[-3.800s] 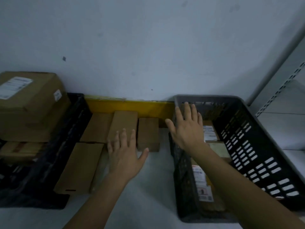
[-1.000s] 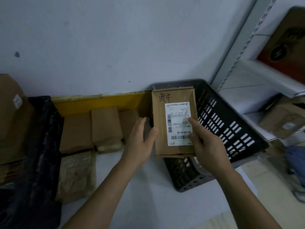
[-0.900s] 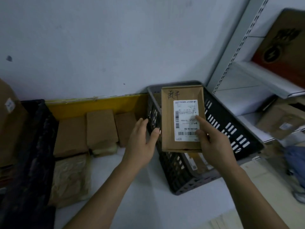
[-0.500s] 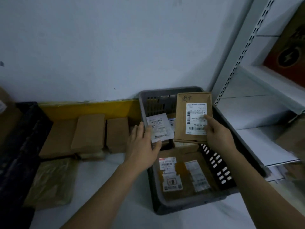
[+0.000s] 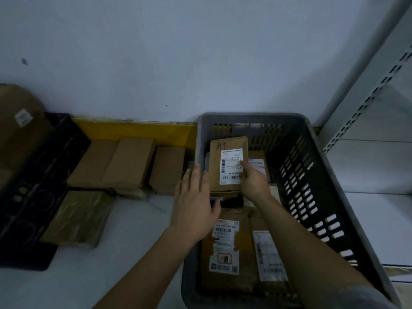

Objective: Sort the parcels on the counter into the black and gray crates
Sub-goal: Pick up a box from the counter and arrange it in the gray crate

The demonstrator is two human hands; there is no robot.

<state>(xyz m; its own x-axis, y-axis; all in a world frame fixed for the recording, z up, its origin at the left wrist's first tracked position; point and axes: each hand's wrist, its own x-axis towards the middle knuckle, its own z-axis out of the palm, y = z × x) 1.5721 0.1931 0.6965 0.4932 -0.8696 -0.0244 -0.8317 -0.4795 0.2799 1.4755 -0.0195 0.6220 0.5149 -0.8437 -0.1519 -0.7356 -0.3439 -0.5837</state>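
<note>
My right hand (image 5: 253, 182) pinches a brown labelled parcel (image 5: 227, 161) by its lower right edge, thumb on the white label. The parcel sits low inside the gray crate (image 5: 312, 175), over other labelled parcels (image 5: 225, 246) lying on the crate floor. My left hand (image 5: 195, 204) is flat with straight fingers over the crate's left rim, holding nothing. The black crate (image 5: 33, 186) stands at the far left. Several plain brown parcels (image 5: 131, 162) lie on the white counter (image 5: 124, 253) between the two crates.
A wrapped flat parcel (image 5: 80, 217) lies beside the black crate. A large cardboard box (image 5: 20, 121) rests in the black crate. A yellow strip (image 5: 138, 131) runs along the wall. White metal shelving (image 5: 367, 152) stands to the right.
My right hand has lowered the labelled parcel from above the gray crate down into it. My left hand has let go of it and now hovers flat over the crate's left rim.
</note>
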